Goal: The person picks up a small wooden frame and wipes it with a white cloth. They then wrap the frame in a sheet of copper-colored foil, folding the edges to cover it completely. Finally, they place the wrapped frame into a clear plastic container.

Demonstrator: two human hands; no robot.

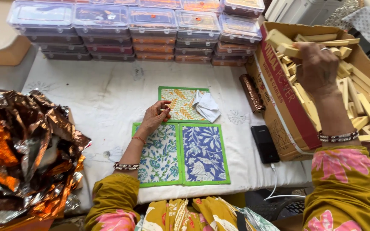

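So the wooden block (279, 42) is pinched in my right hand (317, 68), fingers clenched round one end while the rest sticks out to the left of my knuckles, just above the heap of other blocks (365, 107) in the cardboard box (279, 94). I'd guess it's light and stiff, plain cut wood, dry rather than slippery, maybe a bit splintery on the edges. Nothing fragile about it. Gripping across the narrow sides near the middle would probably balance better than the end hold I've got.

My left hand (155, 117) is down on the table, fingertips curled and resting at the edge of the yellow leaf-print mat (180, 105); looks like it's pressing rather than gripping, but I can't tell for sure. Just below my fingers sit two more mats, a teal floral mat (161, 156) and a blue floral mat (204, 154), side by side and touching. Right of my fingertips there's a crumpled white cloth (206, 106) on the yellow one.

Further out: a brown foil roll (251, 92) beside the box, a black phone (264, 143) on a cable, stacked plastic containers (150, 30) at the back, and crinkled orange foil (22, 154) far left.
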